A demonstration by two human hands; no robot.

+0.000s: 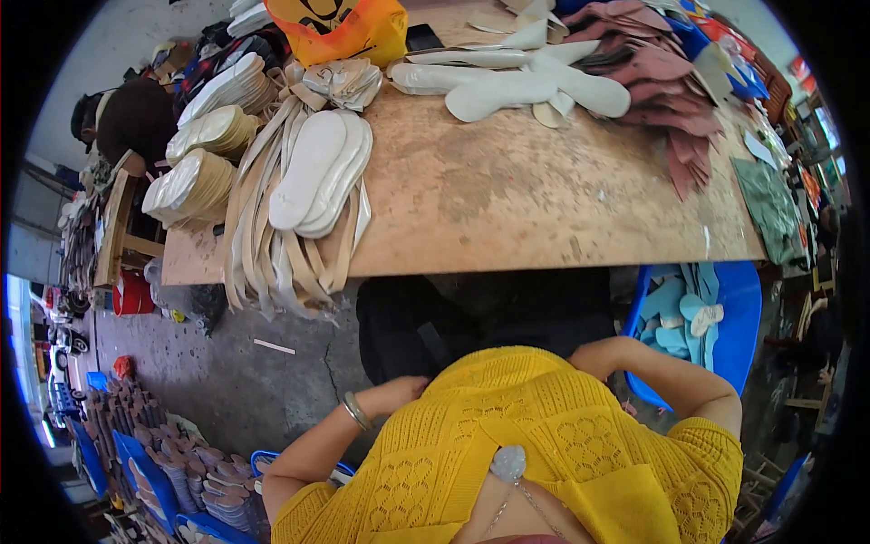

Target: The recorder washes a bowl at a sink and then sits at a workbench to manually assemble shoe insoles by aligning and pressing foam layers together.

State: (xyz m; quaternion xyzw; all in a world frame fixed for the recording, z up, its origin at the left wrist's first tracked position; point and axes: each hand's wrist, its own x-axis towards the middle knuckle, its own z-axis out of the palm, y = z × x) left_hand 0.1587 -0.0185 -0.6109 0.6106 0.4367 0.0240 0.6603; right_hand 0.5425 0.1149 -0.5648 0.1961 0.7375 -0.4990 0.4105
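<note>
My left hand point(404, 392), below a silver bracelet, rests against my left side at the waist. On the other side my right hand point(594, 357) is at the hem of my yellow knitted top point(517, 408). The top hides the fingers of both hands, so I cannot see whether they hold anything. Ahead is a wooden table point(480, 199). On its left lies a stack of white insoles point(313, 168) over long pale strips point(258, 236). Loose white insoles point(503, 93) cross each other at the back, beside a pile of reddish-brown cut pieces point(648, 72).
A blue bin point(745, 313) holding light-blue pieces stands under the table's right end. Bundled insoles point(190, 189) line the left edge. An orange bag point(340, 32) sits at the back, a green cloth point(768, 204) at the right. Many stacked soles point(172, 444) fill the lower left.
</note>
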